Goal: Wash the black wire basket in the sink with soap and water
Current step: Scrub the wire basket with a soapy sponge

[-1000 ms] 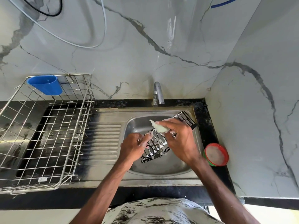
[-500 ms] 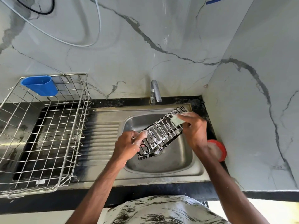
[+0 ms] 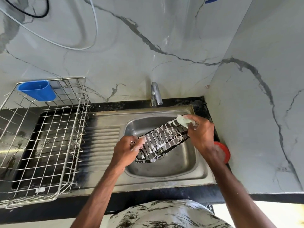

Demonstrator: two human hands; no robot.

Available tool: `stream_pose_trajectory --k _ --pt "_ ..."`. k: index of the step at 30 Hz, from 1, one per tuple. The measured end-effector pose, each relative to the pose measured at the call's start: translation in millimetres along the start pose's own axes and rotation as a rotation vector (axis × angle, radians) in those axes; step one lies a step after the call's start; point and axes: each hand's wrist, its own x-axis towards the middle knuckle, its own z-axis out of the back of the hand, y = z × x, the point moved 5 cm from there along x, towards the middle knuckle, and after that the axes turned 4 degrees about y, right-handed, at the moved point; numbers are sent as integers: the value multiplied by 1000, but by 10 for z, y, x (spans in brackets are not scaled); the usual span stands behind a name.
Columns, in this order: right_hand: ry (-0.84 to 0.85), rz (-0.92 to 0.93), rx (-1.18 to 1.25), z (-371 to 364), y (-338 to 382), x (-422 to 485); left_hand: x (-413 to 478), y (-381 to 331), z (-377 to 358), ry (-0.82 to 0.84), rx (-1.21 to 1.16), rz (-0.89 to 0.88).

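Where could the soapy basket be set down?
The ribbed steel drainboard, between the silver wire dish rack and the steel sink bowl, is bare. The rack looks free except its blue plastic cup. Crowded: the bowl, with the black wire basket, left hand and right hand with its pale sponge, and the right counter strip, with a red round tub.
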Motion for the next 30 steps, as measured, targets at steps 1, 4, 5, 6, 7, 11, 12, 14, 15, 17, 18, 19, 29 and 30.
stream_pose_trajectory --k 1,4,5,6,7,11,12,14,15,17,18,19,29,30 --pt "35 -44 -21 6 -26 -2 0 -1 16 0 -2 10" --pt "214 -73 -76 -96 -44 -22 39 16 34 28 -27 19" --pt "262 -71 -85 -133 -34 -26 42 14 37 41 -37 18" --pt "294 -80 -76 -155 -19 -21 46 21 43 51 -44 11" --pt "314 -101 -53 -162 -6 -8 44 16 51 61 -57 0" --pt "392 -234 171 -186 63 30 29 61 86 106 -53 -7" --pt "414 -291 249 -203 62 23 33 99 87 111 -50 14" --pt "435 -376 358 -223 59 3 33 147 79 94 -62 62" --pt "432 -405 386 -235 46 -5 10 154 75 82 -90 91" --pt "414 -441 404 -269 30 -35 -37 182 44 50 -140 154" --pt "402 -438 392 -286 35 -56 -36 219 -5 47 -153 179" --pt "395 -424 365 -301 46 -81 -42 240 -74 64 -151 196" --pt "314 -256 197 -304 226 -180 103 305 -781 -12 94 308" --pt "307 -254 187 -298 235 -181 105 319 -789 -23 67 335"
